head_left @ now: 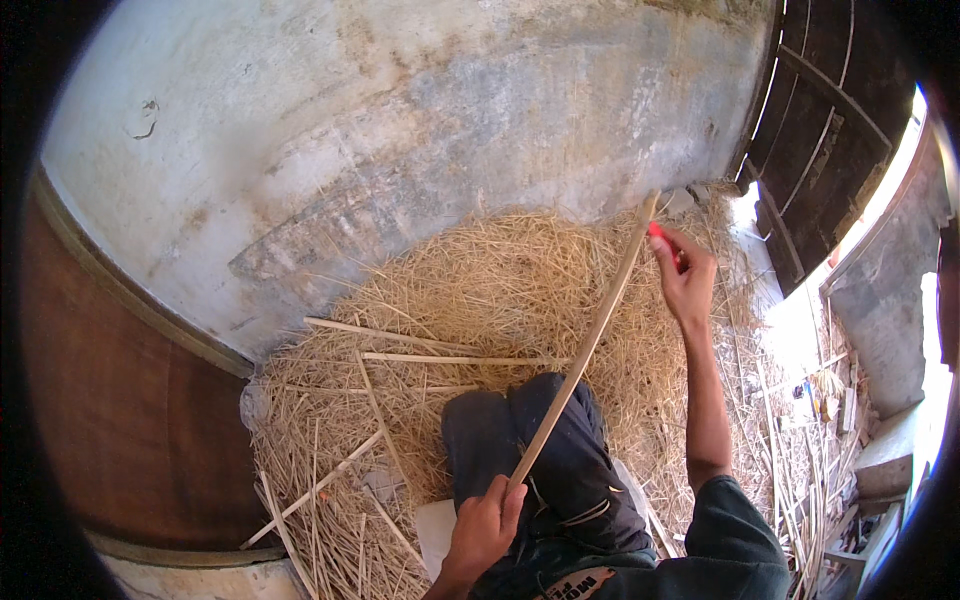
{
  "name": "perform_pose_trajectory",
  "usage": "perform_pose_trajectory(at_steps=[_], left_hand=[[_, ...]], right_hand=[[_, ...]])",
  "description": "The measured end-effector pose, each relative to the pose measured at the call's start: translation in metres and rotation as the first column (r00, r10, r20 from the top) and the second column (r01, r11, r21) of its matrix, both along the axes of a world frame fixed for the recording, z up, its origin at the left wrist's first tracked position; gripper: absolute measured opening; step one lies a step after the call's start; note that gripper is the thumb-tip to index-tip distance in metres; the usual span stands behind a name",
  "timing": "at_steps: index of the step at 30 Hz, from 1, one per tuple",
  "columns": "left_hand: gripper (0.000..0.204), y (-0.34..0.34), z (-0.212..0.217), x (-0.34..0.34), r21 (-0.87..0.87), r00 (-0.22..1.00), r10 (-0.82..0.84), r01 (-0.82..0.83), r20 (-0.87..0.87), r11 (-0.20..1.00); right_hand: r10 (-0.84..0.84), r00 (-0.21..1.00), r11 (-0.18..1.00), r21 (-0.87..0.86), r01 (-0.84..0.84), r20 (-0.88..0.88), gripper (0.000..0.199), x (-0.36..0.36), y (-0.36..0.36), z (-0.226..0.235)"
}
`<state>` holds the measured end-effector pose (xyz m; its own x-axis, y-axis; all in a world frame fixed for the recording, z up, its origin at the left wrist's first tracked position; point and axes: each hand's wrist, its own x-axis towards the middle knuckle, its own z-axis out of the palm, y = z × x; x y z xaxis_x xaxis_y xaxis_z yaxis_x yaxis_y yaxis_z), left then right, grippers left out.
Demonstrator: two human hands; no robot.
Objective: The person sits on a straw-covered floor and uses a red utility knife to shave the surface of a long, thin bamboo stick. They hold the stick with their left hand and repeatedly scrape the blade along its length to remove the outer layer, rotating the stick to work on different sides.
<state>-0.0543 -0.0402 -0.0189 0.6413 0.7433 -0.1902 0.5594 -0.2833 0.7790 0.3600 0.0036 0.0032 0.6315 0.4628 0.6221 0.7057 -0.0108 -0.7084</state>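
My left hand [484, 530] is closed around the near end of a long, flat, pale brown bamboo strip [580, 365]. The strip slants away over my lap, up and to the right. At its far end my right hand [690, 282], arm stretched out, grips a small red tool [660, 240] against or right beside the strip. Fingers cover most of that tool, so its exact kind cannot be made out. Below the strip are my knees in dark trousers [490, 440].
A big heap of straw-like shavings [500, 270] lies between me and the stained wall [420, 130]. Several loose pale strips [450, 358] rest on it. A brown panel [130, 400] stands at left. Dark wooden boards [820, 130] are at the far right, with debris on the floor below.
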Motion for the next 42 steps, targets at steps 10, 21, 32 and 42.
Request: perform_pose_trajectory(at_steps=[10,21,32,42], left_hand=[[0.045,0.017,-0.023,-0.005,-0.286,0.949,0.073,0.019,0.307,0.958],[0.047,0.018,-0.006,0.026,-0.304,0.916,0.099,0.026,0.390,0.952],[0.034,0.005,0.004,0.021,-0.120,0.975,0.079,-0.055,0.209,0.991],[0.047,-0.006,-0.006,0.008,-0.140,0.981,0.069,-0.044,0.179,0.989]], right_hand=[[0.171,0.972,0.976,-0.106,-0.189,-0.163,0.030,-0.037,-0.011,-0.015],[0.531,0.823,0.846,-0.170,-0.505,0.199,0.028,-0.146,-0.049,-0.003],[0.392,0.918,0.915,-0.126,-0.383,0.056,0.023,-0.127,-0.041,0.000],[0.338,0.937,0.937,-0.122,-0.327,0.085,0.024,-0.084,-0.015,-0.009]])
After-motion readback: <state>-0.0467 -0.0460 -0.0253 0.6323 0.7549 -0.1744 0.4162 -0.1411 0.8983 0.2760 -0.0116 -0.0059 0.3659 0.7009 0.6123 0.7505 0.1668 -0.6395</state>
